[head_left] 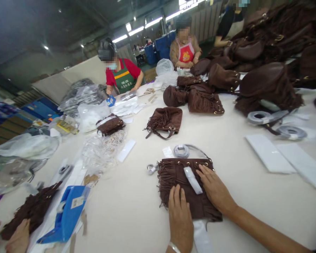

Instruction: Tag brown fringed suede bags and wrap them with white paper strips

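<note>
A brown fringed suede bag (173, 175) lies flat on the white table (126, 211) in front of me. My left hand (179, 218) rests flat on its lower part, fingers stretched out. My right hand (214, 189) lies flat on its right side, fingers spread toward a small white wrapped strip (193, 180) that lies on the bag. A roll of grey tape (181, 150) and a small metal piece (150, 169) sit just beyond the bag.
More brown fringed bags (164, 121) lie mid-table, with a big heap (265, 52) at the far right. White sheets (271, 154) and tape rolls (258, 116) sit at right. A blue tape dispenser (68, 211) and plastic bags (102, 151) are at left. Co-workers in aprons (122, 79) work opposite; another person's hand (18, 239) is at bottom left.
</note>
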`<control>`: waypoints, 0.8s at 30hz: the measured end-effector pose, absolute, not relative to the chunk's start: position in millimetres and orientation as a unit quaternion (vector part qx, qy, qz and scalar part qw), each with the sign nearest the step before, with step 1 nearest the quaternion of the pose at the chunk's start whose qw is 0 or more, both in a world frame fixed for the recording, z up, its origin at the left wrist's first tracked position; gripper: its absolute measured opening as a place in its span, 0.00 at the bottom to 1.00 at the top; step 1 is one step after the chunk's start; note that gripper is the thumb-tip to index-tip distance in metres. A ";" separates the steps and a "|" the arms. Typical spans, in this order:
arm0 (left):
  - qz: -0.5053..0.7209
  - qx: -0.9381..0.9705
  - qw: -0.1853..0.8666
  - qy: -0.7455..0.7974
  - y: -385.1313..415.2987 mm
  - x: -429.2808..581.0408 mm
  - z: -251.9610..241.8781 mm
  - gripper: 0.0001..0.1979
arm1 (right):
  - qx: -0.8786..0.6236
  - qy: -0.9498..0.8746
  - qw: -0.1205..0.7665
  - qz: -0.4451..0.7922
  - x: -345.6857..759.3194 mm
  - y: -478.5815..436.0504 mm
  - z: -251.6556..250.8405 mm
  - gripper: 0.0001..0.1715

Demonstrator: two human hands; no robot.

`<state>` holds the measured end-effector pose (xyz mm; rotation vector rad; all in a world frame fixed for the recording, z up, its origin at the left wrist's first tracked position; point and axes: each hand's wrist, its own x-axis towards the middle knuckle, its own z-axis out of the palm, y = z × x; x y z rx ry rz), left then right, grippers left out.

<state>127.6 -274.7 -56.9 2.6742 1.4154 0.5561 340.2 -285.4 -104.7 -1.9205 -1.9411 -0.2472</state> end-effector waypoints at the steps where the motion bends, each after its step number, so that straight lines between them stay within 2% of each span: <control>1: 0.171 0.866 0.018 0.469 -279.3 127.5 -57.9 0.27 | -0.682 -0.700 0.187 -0.099 343.4 -283.8 -102.3 0.31; 4: 0.150 0.859 -0.006 0.490 -294.0 123.8 -56.6 0.29 | -0.650 -0.734 0.162 -0.111 349.1 -280.4 -95.4 0.29; 9: 0.137 0.861 -0.007 0.490 -314.2 114.7 -65.8 0.32 | -0.599 -0.781 0.156 -0.086 355.7 -279.1 -96.9 0.30; 13: 0.152 0.859 0.032 0.488 -311.9 108.1 -64.6 0.33 | -0.569 -0.801 0.188 -0.009 374.2 -262.0 -63.9 0.21; 15: 0.162 0.862 0.089 0.471 -298.1 102.7 -47.2 0.29 | -0.584 -0.781 0.219 0.041 379.4 -238.4 -31.0 0.18; 18: 0.162 0.856 0.205 0.447 -260.1 94.7 -8.3 0.14 | -0.605 -0.757 0.232 0.083 366.1 -188.2 9.9 0.19; 19: 0.167 0.844 0.228 0.456 -244.6 93.7 3.4 0.12 | -0.588 -0.772 0.217 0.108 356.3 -171.1 15.7 0.19; 21: 0.191 0.821 0.200 0.499 -214.6 95.2 17.7 0.14 | -0.554 -0.796 0.173 0.174 333.9 -142.9 13.9 0.20; 24: 0.192 0.823 0.090 0.527 -185.1 103.2 9.2 0.20 | -0.522 -0.801 0.105 0.273 308.9 -123.3 -7.8 0.21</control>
